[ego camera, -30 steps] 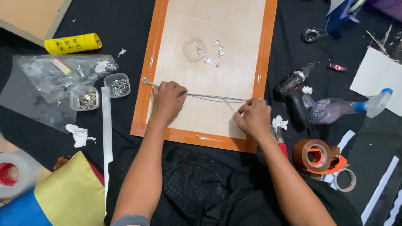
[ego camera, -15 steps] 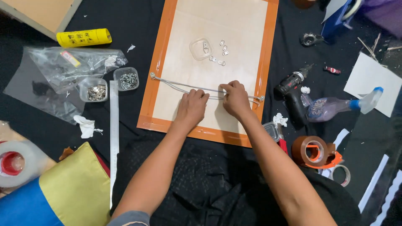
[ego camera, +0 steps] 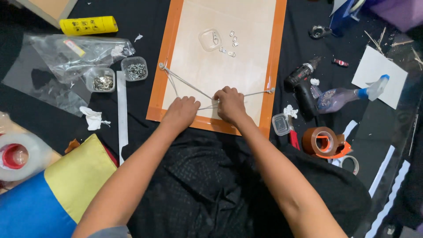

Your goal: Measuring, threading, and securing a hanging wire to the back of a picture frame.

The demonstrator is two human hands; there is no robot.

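Frame: the orange-edged picture frame lies back-side up on the black cloth, so its pale backing board faces the person and the hangers can be reached.
Wire: the grey hanging wire runs from a small hanger on the left rail to one on the right rail; it dips into a V toward the bottom rail, seemingly because both hands draw its middle down.
Left hand: the left hand is curled shut, knuckles up, gripping the wire at the V's low point.
Right hand: the right hand is closed too, fingers pinching the wire just beside the left, at its 3 o'clock.
Spare hardware: loose metal hangers and a clear tub lie at 12 o'clock from the hands.
Nearby: the cordless drill lies at 3 o'clock, off the frame; the screw tubs lie at 10 o'clock.
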